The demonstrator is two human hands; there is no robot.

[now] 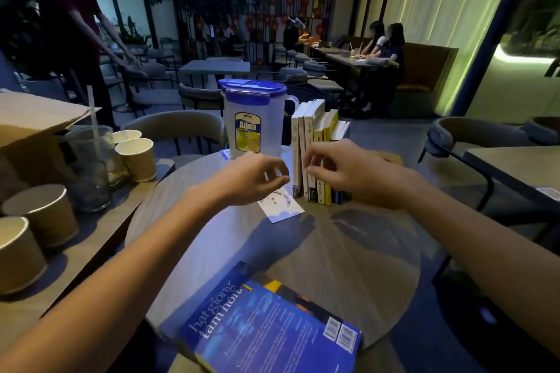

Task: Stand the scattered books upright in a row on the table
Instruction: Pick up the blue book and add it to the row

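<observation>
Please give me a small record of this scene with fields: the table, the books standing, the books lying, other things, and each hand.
table: round table, wood top
books standing: row of upright books at the far side, beside the jug
books lying: blue book flat at the near edge, partly over it
other things: clear jug with blue lid; small card flat before the row
left hand: above the card, fingers curled, holding nothing
right hand: at the row of books, fingers near the spines; contact unclear
left to do: the blue book is not yet standing
</observation>
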